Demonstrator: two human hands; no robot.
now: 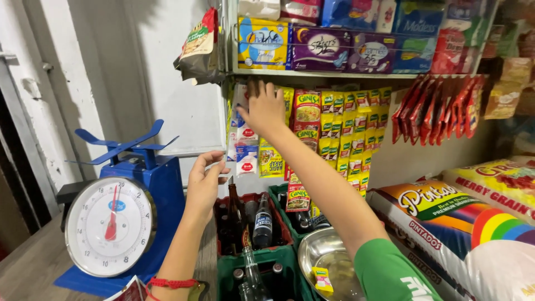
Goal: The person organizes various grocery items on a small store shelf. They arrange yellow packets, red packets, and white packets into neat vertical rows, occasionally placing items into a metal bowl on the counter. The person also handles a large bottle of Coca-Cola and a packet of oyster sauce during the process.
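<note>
My right hand [263, 106] reaches up to a hanging strip of small white and red sachets [244, 142] under the shelf; its fingers press on the top of the strip, and whether they grip a sachet is hidden. My left hand [204, 181] hovers lower, fingers slightly curled and apart, holding nothing, just left of the strip's lower sachets. Yellow and green seasoning sachets [351, 131] hang in strips to the right.
A blue dial weighing scale [120, 214] stands on the wooden counter at left. Red and green crates [278, 262] with glass bottles sit below. A steel bowl [326, 256] holds a small yellow packet. Large rice sacks [462, 223] lie at right. Boxed goods fill the upper shelf [345, 47].
</note>
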